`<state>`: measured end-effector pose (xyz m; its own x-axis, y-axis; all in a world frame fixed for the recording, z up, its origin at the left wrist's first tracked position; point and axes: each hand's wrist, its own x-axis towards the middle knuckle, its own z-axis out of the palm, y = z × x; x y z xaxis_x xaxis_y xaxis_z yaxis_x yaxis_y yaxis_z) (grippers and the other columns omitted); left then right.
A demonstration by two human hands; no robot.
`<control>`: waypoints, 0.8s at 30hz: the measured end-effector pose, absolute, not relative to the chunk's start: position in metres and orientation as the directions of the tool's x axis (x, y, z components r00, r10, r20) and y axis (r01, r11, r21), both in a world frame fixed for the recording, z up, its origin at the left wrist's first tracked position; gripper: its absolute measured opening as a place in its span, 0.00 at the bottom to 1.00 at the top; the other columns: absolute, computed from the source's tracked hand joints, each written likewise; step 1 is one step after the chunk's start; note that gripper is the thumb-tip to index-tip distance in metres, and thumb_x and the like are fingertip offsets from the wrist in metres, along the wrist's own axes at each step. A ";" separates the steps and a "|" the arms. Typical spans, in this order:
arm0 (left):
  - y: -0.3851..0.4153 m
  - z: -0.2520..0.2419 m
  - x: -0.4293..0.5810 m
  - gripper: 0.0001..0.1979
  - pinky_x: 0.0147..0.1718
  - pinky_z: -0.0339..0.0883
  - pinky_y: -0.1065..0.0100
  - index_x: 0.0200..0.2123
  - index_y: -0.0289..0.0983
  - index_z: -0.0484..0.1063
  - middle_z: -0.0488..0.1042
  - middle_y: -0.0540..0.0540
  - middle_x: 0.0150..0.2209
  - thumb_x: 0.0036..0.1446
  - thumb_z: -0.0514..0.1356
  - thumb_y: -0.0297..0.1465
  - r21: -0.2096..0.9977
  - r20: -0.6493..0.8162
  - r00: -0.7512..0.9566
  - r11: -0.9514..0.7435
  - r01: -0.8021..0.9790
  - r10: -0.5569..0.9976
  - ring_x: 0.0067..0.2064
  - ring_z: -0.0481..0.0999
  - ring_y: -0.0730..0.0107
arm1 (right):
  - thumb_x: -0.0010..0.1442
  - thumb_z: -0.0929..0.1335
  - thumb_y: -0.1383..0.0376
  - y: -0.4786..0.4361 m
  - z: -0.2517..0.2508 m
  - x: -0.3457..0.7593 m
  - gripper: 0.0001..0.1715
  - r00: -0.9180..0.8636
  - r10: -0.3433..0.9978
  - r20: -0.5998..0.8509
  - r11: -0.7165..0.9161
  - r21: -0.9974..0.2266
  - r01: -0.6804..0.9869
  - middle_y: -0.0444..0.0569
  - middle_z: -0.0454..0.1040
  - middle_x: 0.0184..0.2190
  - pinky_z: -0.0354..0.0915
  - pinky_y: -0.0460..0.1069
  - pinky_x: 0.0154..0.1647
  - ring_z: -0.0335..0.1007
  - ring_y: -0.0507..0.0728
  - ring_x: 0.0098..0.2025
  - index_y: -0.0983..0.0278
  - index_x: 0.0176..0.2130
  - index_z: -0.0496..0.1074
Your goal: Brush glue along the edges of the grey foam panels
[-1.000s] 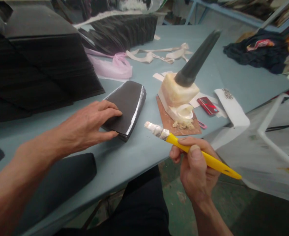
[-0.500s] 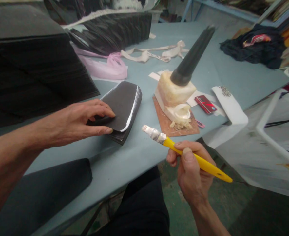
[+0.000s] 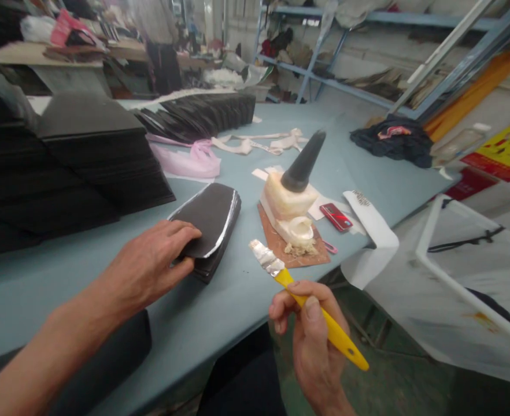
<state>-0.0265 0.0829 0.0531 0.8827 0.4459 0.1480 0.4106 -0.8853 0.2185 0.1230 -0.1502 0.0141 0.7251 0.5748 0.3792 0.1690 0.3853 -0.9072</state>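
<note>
Reaching in from lower left with left hand (image 3: 157, 260), back up, wrist fairly straight; pinching near edge of top white-edged black panel (image 3: 211, 222), on stack (image 3: 221, 251) on table (image 3: 237, 309). Gripping yellow-handled brush (image 3: 333, 329) in right hand (image 3: 316, 344), thumb on top, fingers curled, bristles angled up-left, off panel.
</note>
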 end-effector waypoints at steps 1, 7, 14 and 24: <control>0.083 0.053 -0.026 0.20 0.54 0.77 0.44 0.52 0.38 0.76 0.80 0.35 0.55 0.61 0.52 0.35 0.225 0.145 0.881 -0.882 0.414 0.451 0.56 0.80 0.43 | 0.77 0.63 0.60 -0.151 0.014 0.122 0.13 0.721 0.571 0.392 0.391 -0.902 0.182 0.42 0.81 0.28 0.71 0.43 0.26 0.71 0.49 0.24 0.58 0.45 0.76; 0.090 0.050 -0.021 0.13 0.49 0.74 0.52 0.45 0.42 0.72 0.80 0.42 0.46 0.58 0.54 0.32 0.355 0.217 0.818 -0.824 0.442 0.532 0.50 0.80 0.51 | 0.77 0.63 0.64 -0.157 0.006 0.120 0.11 0.679 0.575 0.456 0.389 -0.883 0.263 0.41 0.82 0.29 0.72 0.41 0.26 0.72 0.48 0.24 0.58 0.46 0.76; 0.093 0.050 -0.018 0.08 0.47 0.71 0.54 0.41 0.42 0.69 0.78 0.42 0.43 0.59 0.53 0.30 0.374 0.365 0.729 -0.808 0.456 0.580 0.47 0.78 0.53 | 0.76 0.64 0.64 -0.166 0.009 0.121 0.11 0.649 0.547 0.528 0.336 -0.849 0.408 0.41 0.81 0.29 0.73 0.42 0.27 0.73 0.48 0.24 0.58 0.47 0.77; 0.094 0.078 -0.060 0.07 0.62 0.71 0.51 0.48 0.44 0.65 0.76 0.45 0.54 0.67 0.55 0.31 0.386 0.644 0.497 -0.808 0.445 0.581 0.58 0.76 0.55 | 0.73 0.65 0.69 -0.170 0.002 0.124 0.13 0.450 0.489 0.747 0.355 -0.641 0.680 0.44 0.83 0.32 0.76 0.45 0.28 0.76 0.50 0.24 0.58 0.51 0.77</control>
<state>-0.0600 0.0944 0.0781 0.4973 0.5814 0.6439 0.4454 -0.8080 0.3856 0.1241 -0.1696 0.0019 0.4495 0.4891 0.7475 0.6801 0.3550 -0.6414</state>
